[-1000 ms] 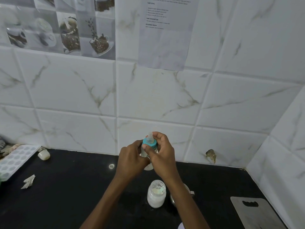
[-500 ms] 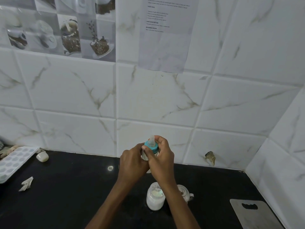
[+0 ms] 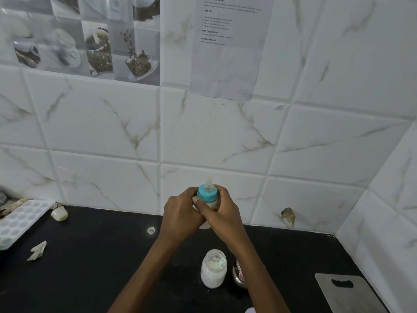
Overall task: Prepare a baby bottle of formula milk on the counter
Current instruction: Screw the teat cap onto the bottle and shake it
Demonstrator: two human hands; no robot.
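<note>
Both our left hand [image 3: 181, 214] and right hand [image 3: 223, 214] curl fingers [image 3: 223, 195] round the baby bottle [image 3: 212, 202]; we judge we are tightening its teal cap [image 3: 207, 195], with shaking next.

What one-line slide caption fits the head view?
Teal-collared baby bottle held in left hand and right hand over the black counter, white jar standing nearby.

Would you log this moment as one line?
left hand grips baby bottle; right hand grips its neck; teal collar on; over counter
</note>
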